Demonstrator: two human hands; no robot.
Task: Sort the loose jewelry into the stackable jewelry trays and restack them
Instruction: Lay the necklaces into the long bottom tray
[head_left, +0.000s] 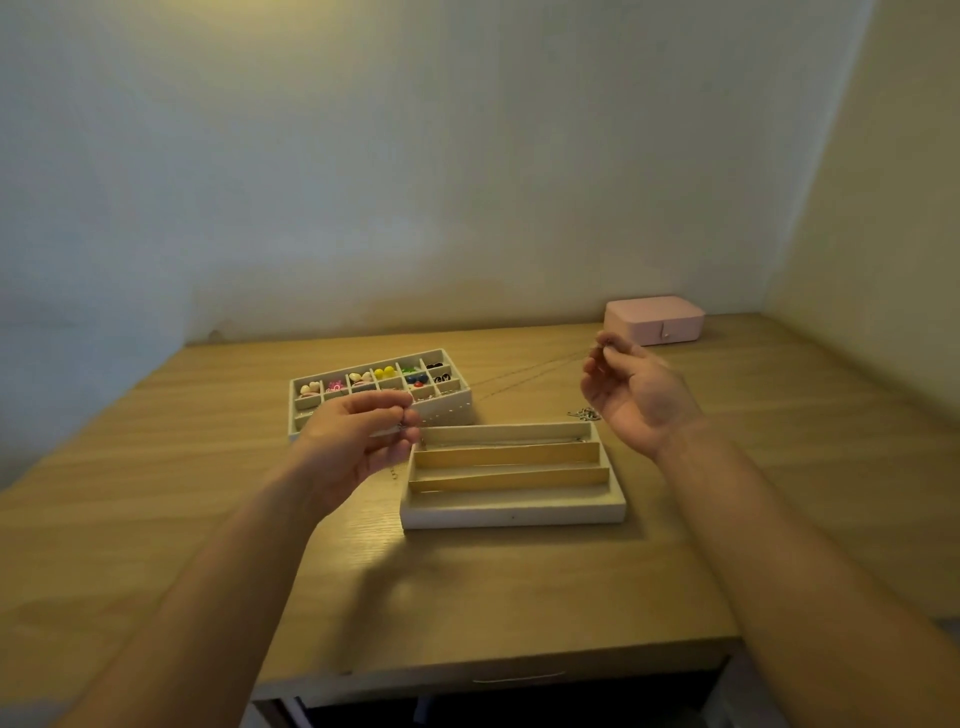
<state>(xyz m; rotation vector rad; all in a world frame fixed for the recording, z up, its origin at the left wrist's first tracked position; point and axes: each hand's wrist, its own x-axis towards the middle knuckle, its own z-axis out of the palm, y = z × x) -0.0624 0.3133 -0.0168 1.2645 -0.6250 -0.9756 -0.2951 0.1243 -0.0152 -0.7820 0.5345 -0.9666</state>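
A thin chain necklace (524, 370) is stretched in the air between my two hands. My left hand (358, 441) pinches one end just left of the long-slot tray (511, 514), above the table. My right hand (636, 389) pinches the other end, raised to the tray's right rear. The long-slot tray is beige with three long compartments, and a fine chain lies in its rear one. Behind it, the grid tray (460, 410) holds colourful earrings in several small cells; my left hand hides its front part. A small heap of loose silver jewelry (584, 414) lies on the table under my right hand.
A closed pink jewelry box (654, 319) stands at the back right of the wooden table (156, 493), near the wall. The table's front edge runs below my forearms, with a drawer front (519, 678) under it. Walls close in behind and to the right.
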